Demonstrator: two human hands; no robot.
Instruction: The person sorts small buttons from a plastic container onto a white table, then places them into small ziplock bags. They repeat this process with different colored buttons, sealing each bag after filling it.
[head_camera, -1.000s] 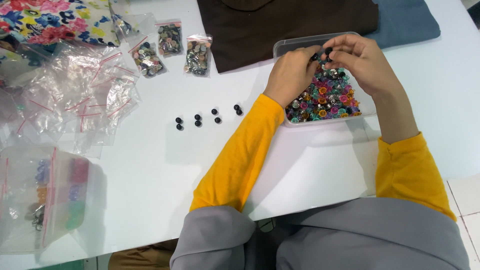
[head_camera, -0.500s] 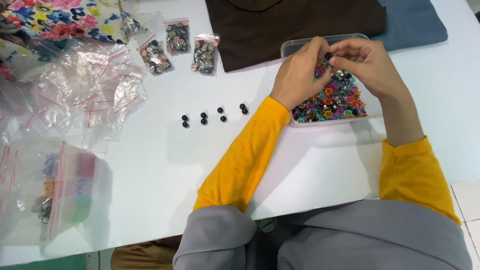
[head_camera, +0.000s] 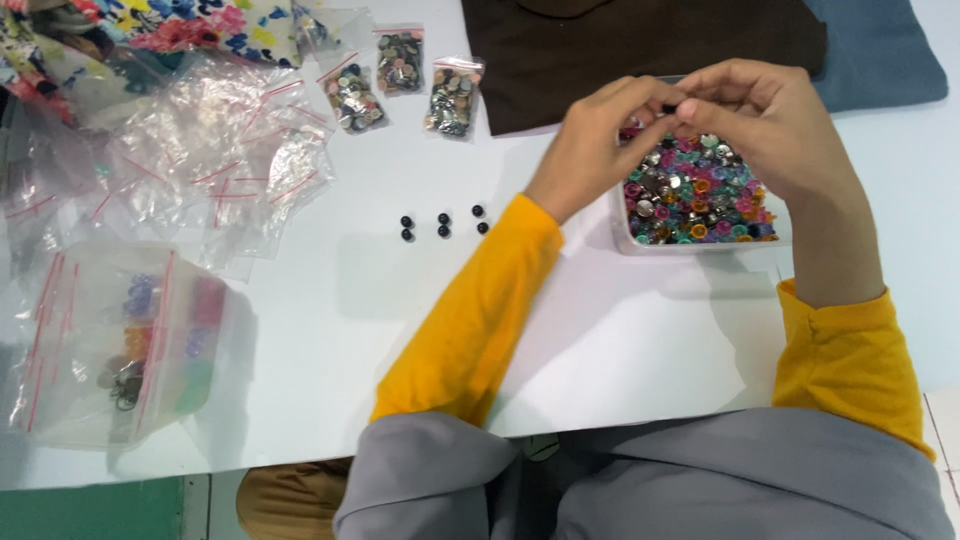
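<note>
My left hand (head_camera: 590, 145) and my right hand (head_camera: 770, 120) meet above a clear plastic box (head_camera: 700, 245) full of small colourful snap buttons (head_camera: 695, 195). Both pinch one small dark button (head_camera: 670, 107) between their fingertips, over the box's far edge. Several black buttons (head_camera: 440, 223) lie in pairs on the white table (head_camera: 330, 300), left of my left forearm. Both arms wear yellow sleeves.
Three small zip bags of mixed buttons (head_camera: 400, 85) lie at the back. A heap of empty clear zip bags (head_camera: 190, 170) sits at the left, a larger bag with coloured contents (head_camera: 130, 345) in front. Brown cloth (head_camera: 640, 45), blue cloth (head_camera: 880, 55) and floral fabric (head_camera: 150, 30) line the far edge.
Both hands stay together over the box, fingertips still working on a small dark button. The view has shifted slightly; the black buttons on the table have not moved.
</note>
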